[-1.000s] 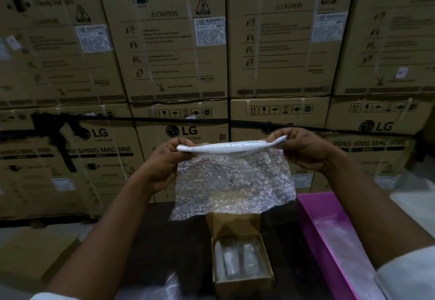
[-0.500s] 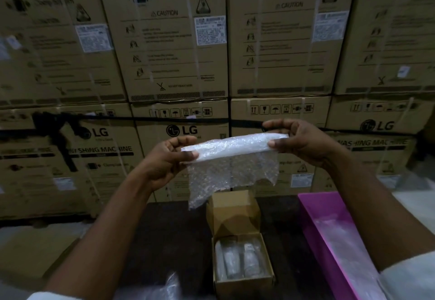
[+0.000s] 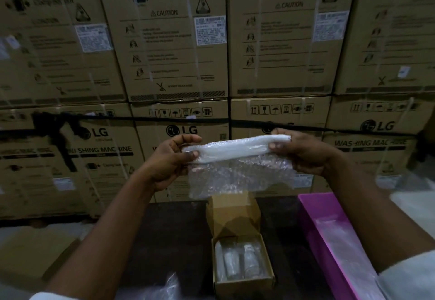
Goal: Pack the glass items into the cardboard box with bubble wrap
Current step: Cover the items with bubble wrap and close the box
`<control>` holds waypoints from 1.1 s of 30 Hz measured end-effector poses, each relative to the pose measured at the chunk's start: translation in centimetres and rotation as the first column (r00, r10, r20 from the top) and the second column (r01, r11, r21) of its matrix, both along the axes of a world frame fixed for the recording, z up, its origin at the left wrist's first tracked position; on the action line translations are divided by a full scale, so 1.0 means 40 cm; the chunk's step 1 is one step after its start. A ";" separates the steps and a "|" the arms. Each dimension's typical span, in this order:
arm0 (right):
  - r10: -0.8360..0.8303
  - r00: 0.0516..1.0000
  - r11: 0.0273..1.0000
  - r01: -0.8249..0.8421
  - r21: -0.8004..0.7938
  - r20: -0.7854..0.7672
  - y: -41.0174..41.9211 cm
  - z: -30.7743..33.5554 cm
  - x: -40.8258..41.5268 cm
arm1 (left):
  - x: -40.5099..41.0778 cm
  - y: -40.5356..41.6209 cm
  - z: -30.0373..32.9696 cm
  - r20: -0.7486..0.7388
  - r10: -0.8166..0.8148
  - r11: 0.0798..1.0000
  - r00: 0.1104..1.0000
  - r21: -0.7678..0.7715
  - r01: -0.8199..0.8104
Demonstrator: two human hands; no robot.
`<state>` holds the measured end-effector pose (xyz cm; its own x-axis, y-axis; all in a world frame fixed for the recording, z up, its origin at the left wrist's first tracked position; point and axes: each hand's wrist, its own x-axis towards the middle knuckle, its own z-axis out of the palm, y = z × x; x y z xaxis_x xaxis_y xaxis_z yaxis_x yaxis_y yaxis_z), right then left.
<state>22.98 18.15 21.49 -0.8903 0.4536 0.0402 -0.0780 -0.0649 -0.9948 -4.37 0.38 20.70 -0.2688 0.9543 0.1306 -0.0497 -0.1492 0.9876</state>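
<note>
- Two bare hands of yours are raised in the middle of the frame, each holding one end of the same roll.
- Far left and all across the top of the frame, stacked washing machine cartons (image 3: 174, 47) fill the background, with a black strap (image 3: 141, 119) running across them.
- Left of centre, your left hand (image 3: 168, 163) has its fingers (image 3: 188, 139) curled over the top of the roll's left end, thumb underneath, pinching it.
- At centre, the bubble wrap (image 3: 237, 158) is partly rolled into a whitish tube along its top edge; the loose, clear part hangs down below the tube, in the air above the tabletop (image 3: 171, 241).
- Just below that hanging edge, at lower centre, the small cardboard box (image 3: 242, 281) sits on the dark tabletop with its lid flap (image 3: 233, 212) standing open behind it.
- Inside the box lie the glass items (image 3: 240, 261), side by side and already wrapped in clear plastic; how many, you cannot tell for sure.
- Right of centre, your right hand (image 3: 308, 153) grips the roll's right end, fingertips (image 3: 274, 145) pressing on its front.
- At lower right, a pink tray (image 3: 313, 208) rests on the tabletop beside the box, not touching it, with clear plastic (image 3: 348, 250) lying in it.
</note>
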 end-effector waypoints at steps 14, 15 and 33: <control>-0.060 0.987 0.994 0.046 -0.097 -0.151 0.040 -0.012 -0.017 | 0.006 -0.022 0.016 0.241 -0.145 0.981 0.960 0.159 0.108; -0.053 0.987 0.996 0.040 -0.084 -0.151 0.040 -0.010 -0.014 | 0.006 -0.025 0.012 0.297 -0.189 0.980 0.936 0.118 0.160; -0.139 0.967 0.982 0.107 0.154 0.214 0.009 -0.011 -0.013 | 0.007 -0.001 -0.003 -0.169 0.035 0.974 0.985 -0.214 -0.071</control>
<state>22.47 18.49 21.05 -0.8213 0.5645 -0.0821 0.1482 0.0721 -0.9863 -4.08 0.35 20.59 -0.3123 0.9494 -0.0331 0.1165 0.0728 0.9905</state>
